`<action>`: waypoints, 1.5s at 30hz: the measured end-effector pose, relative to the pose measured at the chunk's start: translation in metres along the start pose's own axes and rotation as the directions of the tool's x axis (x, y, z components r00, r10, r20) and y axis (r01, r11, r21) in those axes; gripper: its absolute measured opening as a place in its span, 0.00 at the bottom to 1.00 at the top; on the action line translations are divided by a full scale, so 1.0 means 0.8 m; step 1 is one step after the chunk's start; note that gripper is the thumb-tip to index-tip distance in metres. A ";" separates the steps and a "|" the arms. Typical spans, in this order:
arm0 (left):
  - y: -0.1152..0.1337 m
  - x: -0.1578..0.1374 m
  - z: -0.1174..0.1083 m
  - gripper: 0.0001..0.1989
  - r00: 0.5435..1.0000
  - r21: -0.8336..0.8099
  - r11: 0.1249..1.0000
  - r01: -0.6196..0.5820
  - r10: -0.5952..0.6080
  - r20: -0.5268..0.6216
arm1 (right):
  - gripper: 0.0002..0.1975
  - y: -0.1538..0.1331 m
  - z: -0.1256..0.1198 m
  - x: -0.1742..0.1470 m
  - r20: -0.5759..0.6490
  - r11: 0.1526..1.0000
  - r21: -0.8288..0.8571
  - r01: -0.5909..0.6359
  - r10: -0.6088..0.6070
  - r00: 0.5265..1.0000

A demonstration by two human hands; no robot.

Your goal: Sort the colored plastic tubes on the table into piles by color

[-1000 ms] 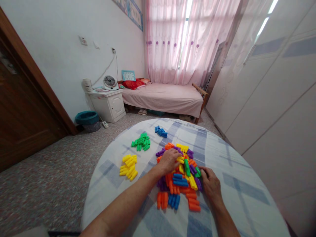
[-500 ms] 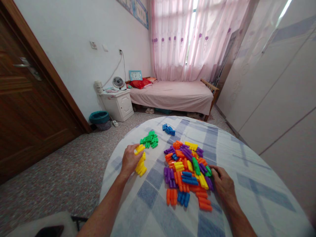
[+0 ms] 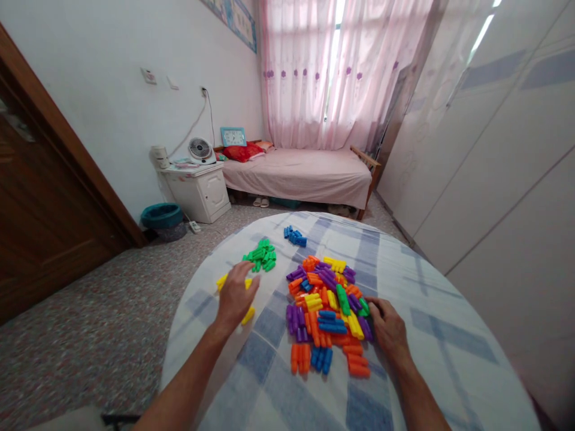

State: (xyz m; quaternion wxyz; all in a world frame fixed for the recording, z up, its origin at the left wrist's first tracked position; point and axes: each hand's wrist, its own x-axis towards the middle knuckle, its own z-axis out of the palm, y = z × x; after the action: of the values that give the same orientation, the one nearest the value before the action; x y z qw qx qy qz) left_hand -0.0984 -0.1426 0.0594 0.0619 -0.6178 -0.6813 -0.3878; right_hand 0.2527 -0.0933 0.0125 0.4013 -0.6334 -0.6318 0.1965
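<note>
On the cloth-covered round table, my left hand is spread low over the yellow plastic toy blocks, thumb apart from the fingers. Yellow pieces show at its left side, between fingers and thumb, and below the thumb; the palm hides others. My right hand rests at the right edge of a mixed heap, its fingers curled against a green toy block. The heap holds orange blocks, purple blocks, blue blocks, yellow ones and another green block on top.
Behind my left hand lies a pile of green blocks. Farther back is a small group of blue blocks. Beyond the table stand a bed, a white cabinet with a fan, and a bin.
My left hand has come down over the yellow blocks, which now lie spread to both sides of it. My right hand stays by the green block. The view has shifted slightly right.
</note>
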 end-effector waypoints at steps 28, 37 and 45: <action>-0.001 0.118 0.059 0.15 0.985 -0.121 0.979 0.164 -0.155 0.080 | 0.20 0.018 -0.002 0.007 0.043 1.000 -0.011 -0.012 0.012 0.999; -0.074 0.142 0.067 0.08 0.948 0.137 0.951 0.279 -0.295 0.117 | 0.19 0.015 -0.002 0.006 0.039 1.000 0.008 -0.018 0.018 0.999; 0.048 0.105 0.086 0.11 0.963 -0.089 0.991 -0.098 0.117 0.244 | 0.20 -0.004 -0.007 0.002 -0.092 0.990 0.134 -0.051 0.064 0.994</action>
State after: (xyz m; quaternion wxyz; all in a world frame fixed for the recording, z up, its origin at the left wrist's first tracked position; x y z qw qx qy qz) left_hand -0.0563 -0.0367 0.0768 -0.0265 -0.6996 -0.6338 -0.3289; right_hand 0.2548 -0.0937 0.0189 0.4662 -0.6324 -0.5788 0.2185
